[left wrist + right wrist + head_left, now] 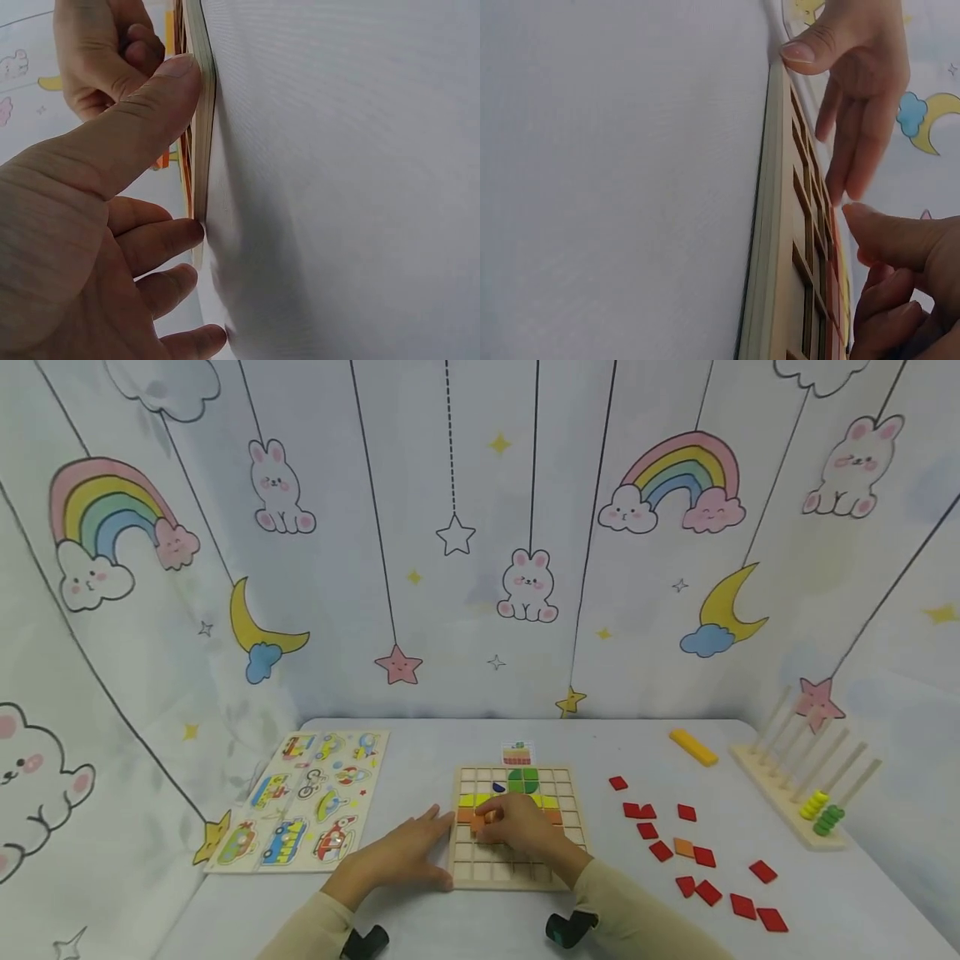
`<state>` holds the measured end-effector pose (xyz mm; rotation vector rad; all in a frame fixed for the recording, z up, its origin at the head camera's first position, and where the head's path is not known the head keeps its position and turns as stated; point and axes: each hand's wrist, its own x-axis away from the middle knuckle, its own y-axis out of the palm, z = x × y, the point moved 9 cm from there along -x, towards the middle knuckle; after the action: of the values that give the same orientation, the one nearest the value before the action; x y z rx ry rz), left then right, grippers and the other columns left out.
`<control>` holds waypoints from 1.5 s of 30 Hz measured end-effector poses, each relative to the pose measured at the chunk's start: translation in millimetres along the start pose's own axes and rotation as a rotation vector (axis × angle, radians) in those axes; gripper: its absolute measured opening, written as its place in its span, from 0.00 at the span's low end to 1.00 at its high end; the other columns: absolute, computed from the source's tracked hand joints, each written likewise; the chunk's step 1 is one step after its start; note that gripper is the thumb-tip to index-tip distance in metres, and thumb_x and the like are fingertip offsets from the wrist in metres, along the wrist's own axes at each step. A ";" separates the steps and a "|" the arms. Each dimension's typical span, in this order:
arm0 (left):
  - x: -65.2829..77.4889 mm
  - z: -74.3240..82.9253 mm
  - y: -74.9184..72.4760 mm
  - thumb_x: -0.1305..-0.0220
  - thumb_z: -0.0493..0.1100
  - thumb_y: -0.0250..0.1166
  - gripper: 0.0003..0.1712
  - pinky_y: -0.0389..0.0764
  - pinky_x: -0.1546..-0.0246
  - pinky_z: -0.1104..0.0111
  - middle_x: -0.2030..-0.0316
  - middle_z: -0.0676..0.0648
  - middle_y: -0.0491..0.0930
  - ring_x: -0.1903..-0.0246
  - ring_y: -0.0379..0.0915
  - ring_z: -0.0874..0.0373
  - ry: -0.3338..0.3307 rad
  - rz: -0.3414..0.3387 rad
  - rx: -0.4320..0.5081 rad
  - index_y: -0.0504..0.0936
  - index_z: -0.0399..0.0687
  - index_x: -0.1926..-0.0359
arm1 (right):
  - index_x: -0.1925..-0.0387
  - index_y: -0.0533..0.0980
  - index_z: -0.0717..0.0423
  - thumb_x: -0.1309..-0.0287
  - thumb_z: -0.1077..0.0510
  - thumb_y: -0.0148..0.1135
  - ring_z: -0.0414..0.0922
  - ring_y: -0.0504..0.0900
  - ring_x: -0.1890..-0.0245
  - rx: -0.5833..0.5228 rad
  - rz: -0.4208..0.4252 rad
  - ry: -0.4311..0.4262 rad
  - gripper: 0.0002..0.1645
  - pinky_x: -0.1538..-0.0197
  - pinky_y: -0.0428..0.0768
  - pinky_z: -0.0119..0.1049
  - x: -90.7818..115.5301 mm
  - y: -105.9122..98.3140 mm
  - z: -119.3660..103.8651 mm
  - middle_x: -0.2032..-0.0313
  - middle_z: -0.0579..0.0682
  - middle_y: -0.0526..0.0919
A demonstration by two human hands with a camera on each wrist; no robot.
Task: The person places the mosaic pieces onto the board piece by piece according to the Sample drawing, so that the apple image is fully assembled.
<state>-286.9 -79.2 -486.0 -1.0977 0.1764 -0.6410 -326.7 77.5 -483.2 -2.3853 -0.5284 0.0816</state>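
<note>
Leftmost on the white worktop [420, 747], a wooden vehicle puzzle board [300, 806] lies along the left edge, its inlaid bus, bicycle and other brightly coloured shapes facing up. To its right, the left hand [405, 853] rests beside a wooden grid board [510, 885], thumb and fingers spread apart, with the thumb against the board's near left corner and the index finger reaching its left edge.

The grid board sits around the middle of the worktop. Green quarter-round tiles [523, 781] fill cells by its far edge, a dark blue tile [498, 787] lies to their left, and rows of yellow tiles [467, 799] and orange tiles [553, 817] run below. Over the left part of the board, the right hand [525, 828] pinches an orange square tile [477, 824] between thumb and fingertips. A small pattern card [517, 752] lies just beyond the board's far edge.

Farther right, red tiles [743, 906] are scattered toward the near right corner, with a loose orange tile [683, 847] among them. A yellow-orange bar [693, 747] lies near the far edge. Along the right edge stands a wooden peg rack [787, 793] carrying yellow beads [813, 804] and green beads [828, 820].
</note>
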 end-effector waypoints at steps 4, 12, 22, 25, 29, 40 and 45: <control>0.2 0.7 -1.3 0.48 0.64 0.77 0.60 0.59 0.26 0.43 0.25 0.36 0.63 0.23 0.52 0.40 -0.003 0.000 -0.005 0.63 0.37 0.24 | 0.49 0.86 0.51 0.48 0.55 0.78 0.43 0.79 0.63 0.068 0.019 -0.001 0.23 0.63 0.80 0.38 5.3 -4.1 -0.5 0.65 0.45 0.84; 0.8 -1.3 -0.6 0.49 0.63 0.77 0.60 0.58 0.25 0.43 0.25 0.37 0.63 0.23 0.51 0.41 -0.017 -0.003 0.009 0.63 0.37 0.24 | 0.48 0.86 0.47 0.48 0.51 0.79 0.41 0.76 0.62 0.150 0.037 0.019 0.24 0.60 0.77 0.37 5.5 -0.2 4.0 0.63 0.41 0.83; -0.4 1.3 -1.5 0.51 0.63 0.79 0.60 0.59 0.26 0.42 0.26 0.37 0.64 0.23 0.53 0.41 -0.020 0.002 -0.004 0.64 0.37 0.25 | 0.57 0.88 0.44 0.45 0.52 0.76 0.41 0.77 0.60 0.114 0.053 0.024 0.13 0.57 0.79 0.40 9.4 0.6 7.4 0.61 0.40 0.84; -0.1 1.1 -1.4 0.50 0.63 0.78 0.60 0.59 0.26 0.42 0.26 0.38 0.64 0.23 0.52 0.41 -0.018 0.001 -0.003 0.63 0.37 0.25 | 0.60 0.88 0.43 0.43 0.54 0.74 0.41 0.77 0.62 0.104 0.042 0.000 0.08 0.59 0.78 0.38 10.4 1.1 5.4 0.63 0.39 0.84; 0.0 0.7 -1.0 0.50 0.63 0.78 0.60 0.59 0.26 0.42 0.26 0.38 0.64 0.23 0.53 0.40 -0.022 -0.004 0.000 0.63 0.38 0.24 | 0.56 0.88 0.45 0.40 0.54 0.72 0.41 0.77 0.63 0.068 0.039 -0.044 0.10 0.63 0.78 0.35 14.7 -7.6 2.3 0.65 0.39 0.83; 1.0 3.5 1.0 0.50 0.62 0.78 0.60 0.57 0.25 0.43 0.26 0.38 0.64 0.23 0.51 0.40 -0.016 -0.009 0.007 0.63 0.37 0.24 | 0.29 0.69 0.57 0.34 0.52 0.68 0.51 0.79 0.62 -0.412 0.186 0.220 0.36 0.70 0.76 0.31 116.2 -149.3 121.9 0.40 0.58 0.80; 0.1 1.2 -0.2 0.50 0.62 0.78 0.60 0.57 0.25 0.43 0.26 0.37 0.64 0.23 0.52 0.40 -0.013 -0.005 -0.004 0.63 0.37 0.24 | 0.27 0.66 0.57 0.34 0.50 0.67 0.48 0.80 0.54 -0.285 0.260 0.421 0.39 0.58 0.81 0.37 165.7 -194.6 180.9 0.36 0.60 0.77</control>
<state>-286.3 -78.4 -485.3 -1.1058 0.1636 -0.6380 -278.9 386.9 -483.7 -2.6330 -0.0293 -0.3975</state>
